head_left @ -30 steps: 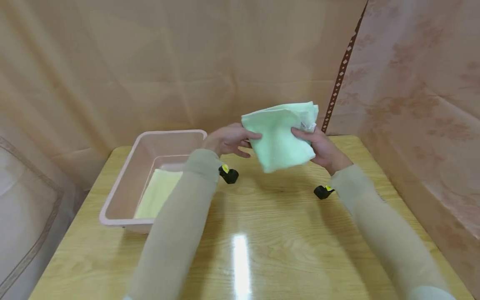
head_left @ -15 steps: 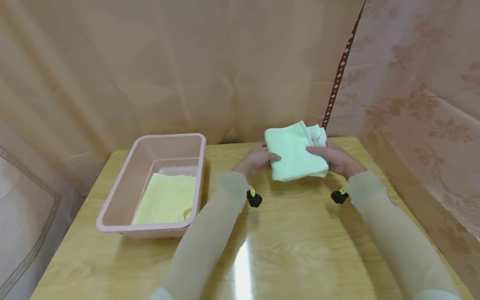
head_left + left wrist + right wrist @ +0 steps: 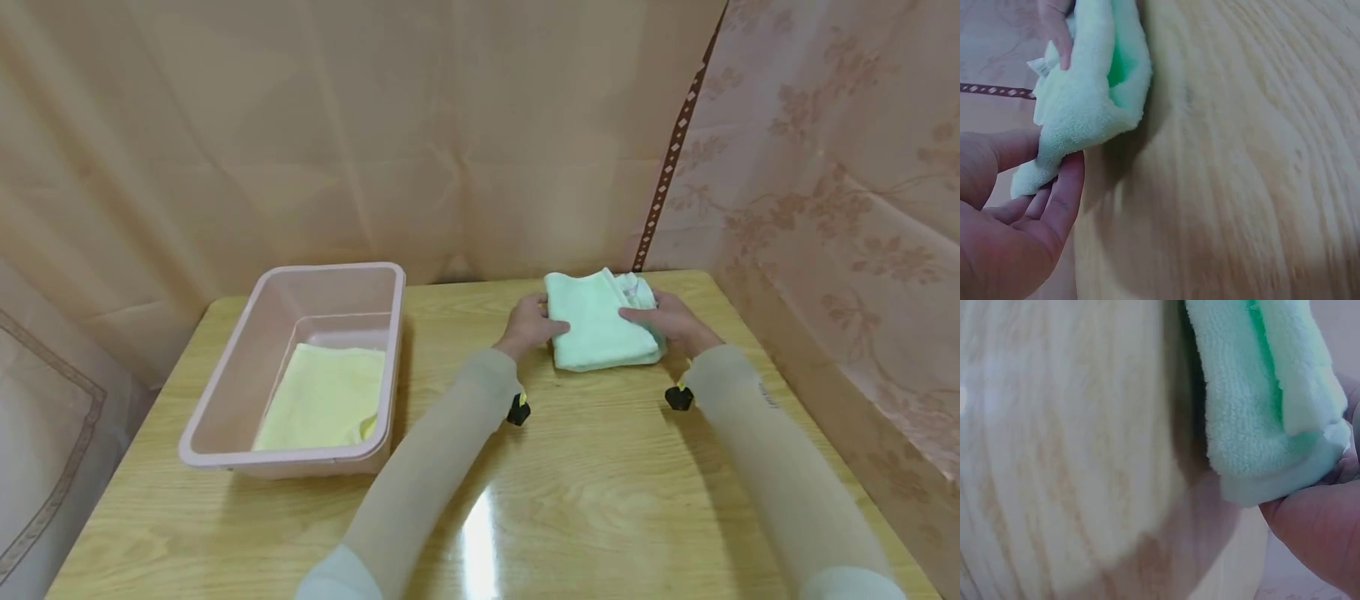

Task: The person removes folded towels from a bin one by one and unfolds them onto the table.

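Observation:
A folded mint-green towel (image 3: 596, 325) is at the far right part of the table, low over or on its surface. My left hand (image 3: 528, 325) pinches its left edge, thumb on top and fingers beneath, as the left wrist view shows with the hand (image 3: 1029, 206) at one corner. On the opposite edge my right hand (image 3: 671, 321) grips the towel, thumb on top. Thick terry layers of the towel (image 3: 1247, 406) show in the right wrist view, where much of the right hand (image 3: 1322, 531) is cut off. A white label sits near the towel's upper right corner.
On the left of the wooden table (image 3: 585, 500) stands a pink plastic basin (image 3: 191, 417). Inside it lies a folded yellow towel (image 3: 322, 396). Beige curtain (image 3: 375, 142) hangs behind the table, and a flowered pink cloth (image 3: 847, 217) hangs along the right.
Both hands have carried the mint-green towel right and down from mid-air to the table's far right. The left hand has moved away from the basin, uncovering the yellow towel.

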A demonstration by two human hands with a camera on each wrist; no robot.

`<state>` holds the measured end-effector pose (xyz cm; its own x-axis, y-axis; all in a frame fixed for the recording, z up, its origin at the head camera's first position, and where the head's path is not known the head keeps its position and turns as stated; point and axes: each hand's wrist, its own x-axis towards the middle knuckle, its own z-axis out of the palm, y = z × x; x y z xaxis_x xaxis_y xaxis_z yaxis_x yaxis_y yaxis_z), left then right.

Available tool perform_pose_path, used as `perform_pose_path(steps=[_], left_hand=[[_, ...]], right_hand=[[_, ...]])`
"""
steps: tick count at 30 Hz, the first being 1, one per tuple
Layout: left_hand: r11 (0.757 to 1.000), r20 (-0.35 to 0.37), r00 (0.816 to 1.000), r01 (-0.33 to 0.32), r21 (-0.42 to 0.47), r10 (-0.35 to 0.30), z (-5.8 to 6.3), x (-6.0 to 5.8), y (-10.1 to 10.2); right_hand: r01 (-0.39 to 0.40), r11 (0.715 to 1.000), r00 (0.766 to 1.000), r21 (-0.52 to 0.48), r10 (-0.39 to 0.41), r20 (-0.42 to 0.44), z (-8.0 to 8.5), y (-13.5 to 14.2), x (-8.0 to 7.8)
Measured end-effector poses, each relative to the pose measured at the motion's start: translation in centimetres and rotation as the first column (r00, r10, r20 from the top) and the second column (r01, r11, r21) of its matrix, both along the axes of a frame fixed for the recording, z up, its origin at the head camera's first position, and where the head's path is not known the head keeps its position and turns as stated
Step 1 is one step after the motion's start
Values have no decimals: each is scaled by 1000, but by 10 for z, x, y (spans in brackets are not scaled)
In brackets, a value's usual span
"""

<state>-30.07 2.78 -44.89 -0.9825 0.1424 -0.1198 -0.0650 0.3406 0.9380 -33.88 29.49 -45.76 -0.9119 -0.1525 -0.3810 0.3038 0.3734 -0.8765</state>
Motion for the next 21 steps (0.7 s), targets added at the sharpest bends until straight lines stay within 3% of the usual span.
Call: perform_pose_path(steps=[6,11,17,21], left_hand=[[987,-26,999,-26,-160,22,-5,0,2],[980,-39,999,-21,-199,13,-6,1,1],[976,-35,999,-34,-215,27,-11,-4,-1],[958,-60,997,-54,-283,38,-15,-6,0]], right_hand=[[20,997,999,69,-17,-36,-10,3,0],[31,987,998,159,-22,-58,-10,2,-1],[21,980,998,198,-9,-58,-10,0,-3],[0,969,994,246,27,-106,-9,2,-4]])
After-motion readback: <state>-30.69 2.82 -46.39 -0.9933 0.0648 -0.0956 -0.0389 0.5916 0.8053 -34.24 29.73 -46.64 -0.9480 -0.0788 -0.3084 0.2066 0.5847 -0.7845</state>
